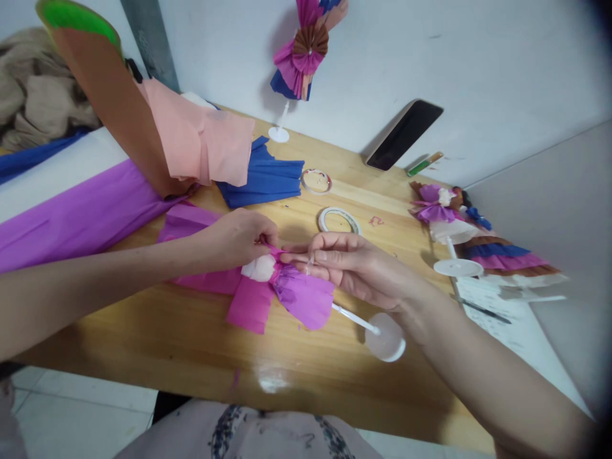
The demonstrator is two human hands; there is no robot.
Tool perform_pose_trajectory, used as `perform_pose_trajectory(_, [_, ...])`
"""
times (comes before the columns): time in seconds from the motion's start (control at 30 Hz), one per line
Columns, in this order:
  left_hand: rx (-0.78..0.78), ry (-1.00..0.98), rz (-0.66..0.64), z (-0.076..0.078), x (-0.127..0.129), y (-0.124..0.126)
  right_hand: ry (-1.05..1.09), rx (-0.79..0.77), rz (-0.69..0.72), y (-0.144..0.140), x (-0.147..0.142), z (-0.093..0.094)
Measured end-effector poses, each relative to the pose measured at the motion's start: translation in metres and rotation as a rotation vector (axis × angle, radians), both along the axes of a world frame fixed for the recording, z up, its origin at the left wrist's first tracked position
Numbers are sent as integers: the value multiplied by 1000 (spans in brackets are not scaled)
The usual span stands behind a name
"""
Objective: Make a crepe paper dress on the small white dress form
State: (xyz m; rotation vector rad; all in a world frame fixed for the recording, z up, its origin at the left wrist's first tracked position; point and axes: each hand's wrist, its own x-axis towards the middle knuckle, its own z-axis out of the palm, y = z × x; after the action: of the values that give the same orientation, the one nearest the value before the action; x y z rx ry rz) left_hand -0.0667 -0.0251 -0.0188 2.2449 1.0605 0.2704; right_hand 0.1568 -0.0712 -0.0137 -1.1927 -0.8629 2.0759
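Observation:
A small paper figure lies on the table, with a white crumpled paper ball (259, 268), a purple crepe paper skirt (310, 296) and a white stick stand (385, 338). Bright pink crepe paper (249, 307) spreads beside and under it. My left hand (239, 239) is closed, pinching a pink paper strip (271, 250) just above the white ball. Over the skirt, my right hand (351, 264) has its thumb against its fingers, with a small clear piece of tape (310, 262) there. Its fingertips reach the paper where the skirt is gathered.
Two tape rolls (339, 220) (316, 181) lie beyond my hands. Blue paper (268, 172), peach paper (205, 140) and a brown roll (109, 95) are at left. A phone (406, 134) leans on the wall. Finished paper decorations (440, 204) stand at right, another (306, 57) at back.

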Motion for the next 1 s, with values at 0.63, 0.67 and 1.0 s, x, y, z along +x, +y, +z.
perform_pose_trajectory(0.63, [180,48,-228,0,-16,-17,9,-34,76,-6,-12,3])
perform_pose_trajectory(0.67, [184,66,-228,0,-16,-18,7,-35,85,-6,-12,4])
perform_pose_trajectory(1.0, [314,-19,-204,-20,-19,-30,-231,209,126,-4,-8,16])
